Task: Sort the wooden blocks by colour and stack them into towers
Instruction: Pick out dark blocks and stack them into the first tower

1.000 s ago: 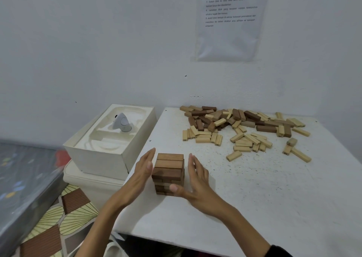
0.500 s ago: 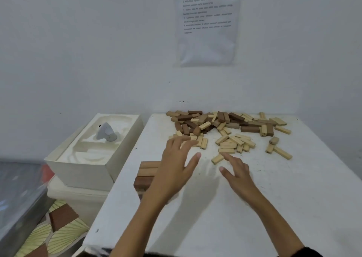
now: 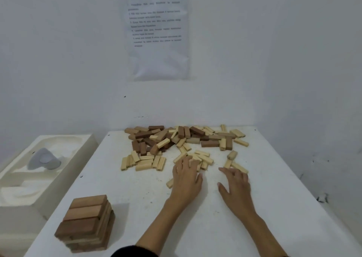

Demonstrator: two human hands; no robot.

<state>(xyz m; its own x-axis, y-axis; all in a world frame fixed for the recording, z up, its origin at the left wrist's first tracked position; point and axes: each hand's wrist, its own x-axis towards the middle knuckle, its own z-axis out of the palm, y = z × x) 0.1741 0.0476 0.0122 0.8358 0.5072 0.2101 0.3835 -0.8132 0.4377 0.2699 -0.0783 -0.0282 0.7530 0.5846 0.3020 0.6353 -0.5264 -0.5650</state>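
So, one brown tower stands by the near-left corner of the tabletop; the mixed pile of loose blocks along the far edge looks mostly unsorted. The left hand and right hand reach there, fingers spread, holding nothing.

Both bare arms reach forward, side by side. The left hand is palm down, with its fingers straight and close together. The right hand is palm down too, fingers a bit spread, thumb sticking out toward the left hand.
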